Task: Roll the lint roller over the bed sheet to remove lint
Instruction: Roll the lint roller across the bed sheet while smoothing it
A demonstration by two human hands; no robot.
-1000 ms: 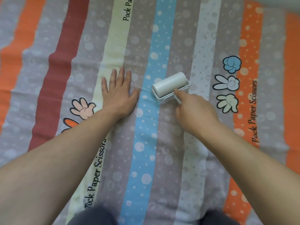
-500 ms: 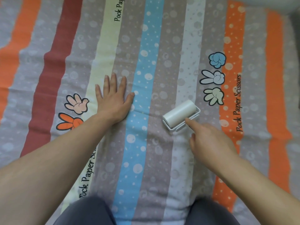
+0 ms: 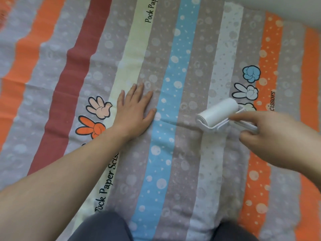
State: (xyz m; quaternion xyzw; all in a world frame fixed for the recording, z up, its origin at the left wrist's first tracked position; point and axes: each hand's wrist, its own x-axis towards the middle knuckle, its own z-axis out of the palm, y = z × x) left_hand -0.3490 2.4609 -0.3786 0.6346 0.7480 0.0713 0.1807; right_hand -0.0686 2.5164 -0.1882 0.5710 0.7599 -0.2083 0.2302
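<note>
— On the bed sheet (image 3: 173,153), where's the lint roller (image 3: 218,113)?
— Lying on the pale stripe, drum slanting from lower left to upper right, handle toward the right hand (image 3: 278,138), which grips it.
— Left hand (image 3: 134,113)?
— Flat, fingers spread.

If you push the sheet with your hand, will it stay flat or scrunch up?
Probably scrunch: the sheet looks thin and floppy, with a crease running from the left hand toward the roller. That flat palm seems to pin it. It likely slides easily where nothing holds it.
</note>
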